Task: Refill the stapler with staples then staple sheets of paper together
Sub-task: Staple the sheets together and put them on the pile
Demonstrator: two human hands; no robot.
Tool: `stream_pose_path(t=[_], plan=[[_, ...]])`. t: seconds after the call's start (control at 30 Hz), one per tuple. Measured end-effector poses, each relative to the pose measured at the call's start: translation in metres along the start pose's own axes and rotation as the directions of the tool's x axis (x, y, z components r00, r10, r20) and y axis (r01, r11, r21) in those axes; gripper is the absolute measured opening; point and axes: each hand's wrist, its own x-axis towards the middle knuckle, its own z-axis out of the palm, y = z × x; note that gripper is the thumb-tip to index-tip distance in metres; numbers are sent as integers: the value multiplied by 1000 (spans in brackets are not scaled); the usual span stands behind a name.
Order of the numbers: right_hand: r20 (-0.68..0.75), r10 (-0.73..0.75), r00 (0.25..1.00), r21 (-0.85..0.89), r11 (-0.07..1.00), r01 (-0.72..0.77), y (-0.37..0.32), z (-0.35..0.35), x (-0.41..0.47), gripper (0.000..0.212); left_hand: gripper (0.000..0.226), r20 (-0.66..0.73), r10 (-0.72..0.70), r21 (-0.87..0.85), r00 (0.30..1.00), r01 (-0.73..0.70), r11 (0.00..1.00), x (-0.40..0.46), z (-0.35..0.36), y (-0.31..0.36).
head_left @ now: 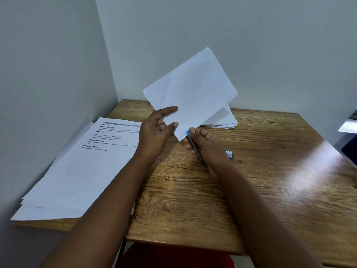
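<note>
- The wooden table (251, 190) carries everything; its left part is covered by a spread stack of printed sheets (81, 167), with a smaller white pile (222, 118) lying toward the back wall.
- The folded sheets of paper (191, 89) are held up off the table, tilted, with their lowest corner pointing down between the two hands.
- The left hand (156, 134) holds those sheets by their lower left edge, thumb and forefinger on the paper and the other fingers loose.
- The right hand (204, 146) is curled round the stapler (192, 141), a slim dark body with a blue tip, and the tip sits right at the paper's bottom corner.
- A small blue and white box (229, 154), probably the staples, lies on the table just beside the right wrist.
- The step in hand looks like the stapling itself, so the refill seems done, though the blurred view does not show whether the corner is actually inside the stapler's mouth.
- The next move calls for keeping the corner square in the mouth, then one firm squeeze by the right hand while the left keeps the sheets from sliding.
</note>
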Motion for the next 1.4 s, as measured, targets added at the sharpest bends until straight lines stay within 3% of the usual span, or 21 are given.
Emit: stream_pose_path(t=[0.43,0.67,0.9,0.97,1.07,1.17,1.27,1.4], plan=[[-36,13,999,37,999,-12,3,1,0,40,39,23,-6,24,1000,5,1000,-1,1,-2],[-15,92,996,113,990,-90,3,-1,3,47,39,-9,-5,21,1000,5,1000,-1,0,-1],[-179,75,981,332,943,-12,-6,-11,6,64,40,-17,-62,-64,998,61,996,-1,-3,3],[-258,53,965,385,921,53,-9,-16,6,64,40,7,-74,-76,997,75,994,-1,-4,3],[-353,29,935,489,858,158,-11,-25,7,40,40,90,-88,-98,992,97,991,-2,-5,4],[-451,36,892,501,837,219,-11,-33,10,29,35,170,-85,-52,982,96,994,-4,-3,7],[-484,33,874,534,802,266,-11,-34,11,26,34,295,-146,-139,944,194,971,-6,-1,11],[-517,77,853,588,756,288,-12,-37,13,19,67,390,-193,132,900,153,979,-16,-1,11]])
